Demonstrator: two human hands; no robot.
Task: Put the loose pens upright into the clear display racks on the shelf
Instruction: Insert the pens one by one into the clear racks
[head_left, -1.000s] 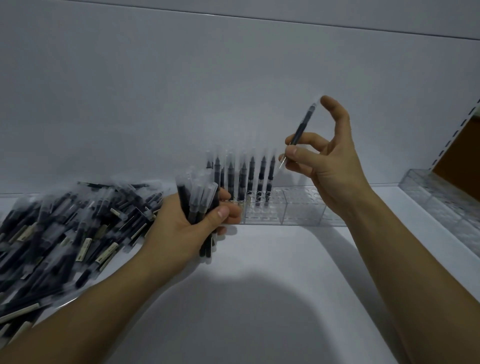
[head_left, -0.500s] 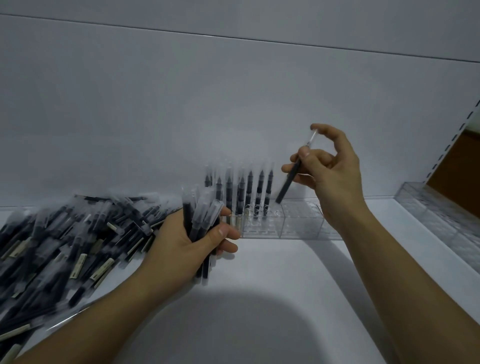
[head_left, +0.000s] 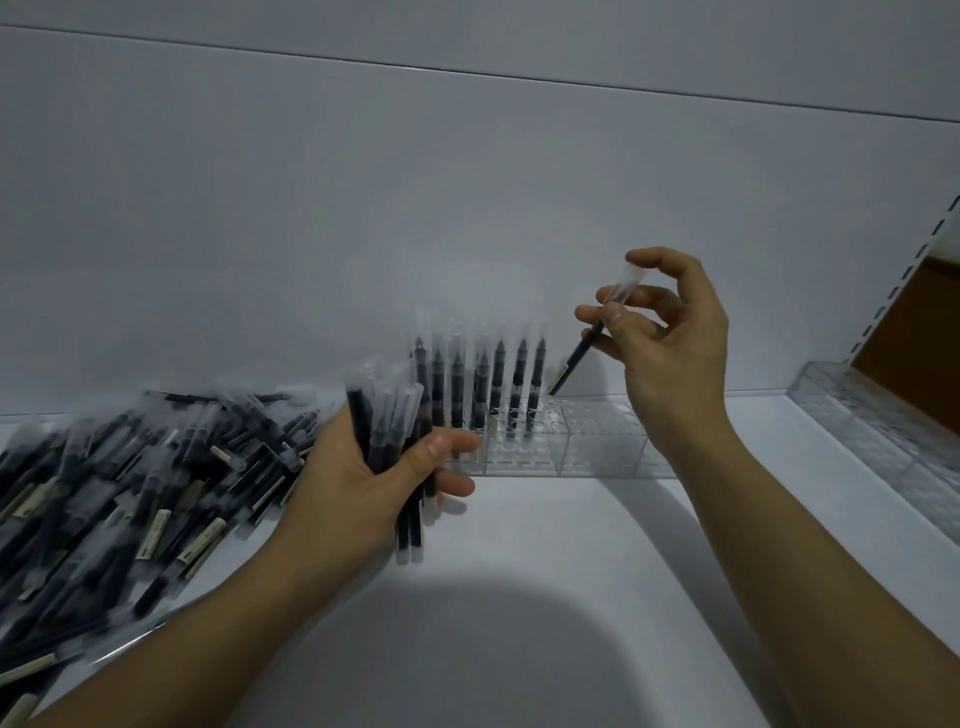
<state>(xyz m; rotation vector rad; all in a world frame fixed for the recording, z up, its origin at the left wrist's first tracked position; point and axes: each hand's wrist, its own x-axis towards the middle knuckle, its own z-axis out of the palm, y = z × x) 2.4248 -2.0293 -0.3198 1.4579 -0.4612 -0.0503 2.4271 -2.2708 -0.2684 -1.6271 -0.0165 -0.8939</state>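
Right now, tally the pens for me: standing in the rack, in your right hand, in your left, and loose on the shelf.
Upright pens in the clear rack: 7 visible
Single pen in the right hand: 1
Bundle in the left hand: too blurred to count
Loose pile: too many to count
Total countable: 8

Head view, down toward shelf (head_left: 545, 597)

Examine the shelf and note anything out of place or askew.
Only the heap of loose pens on the left of the shelf looks untidy: they lie criss-crossed, not upright. The racked pens stand straight in the clear rack.
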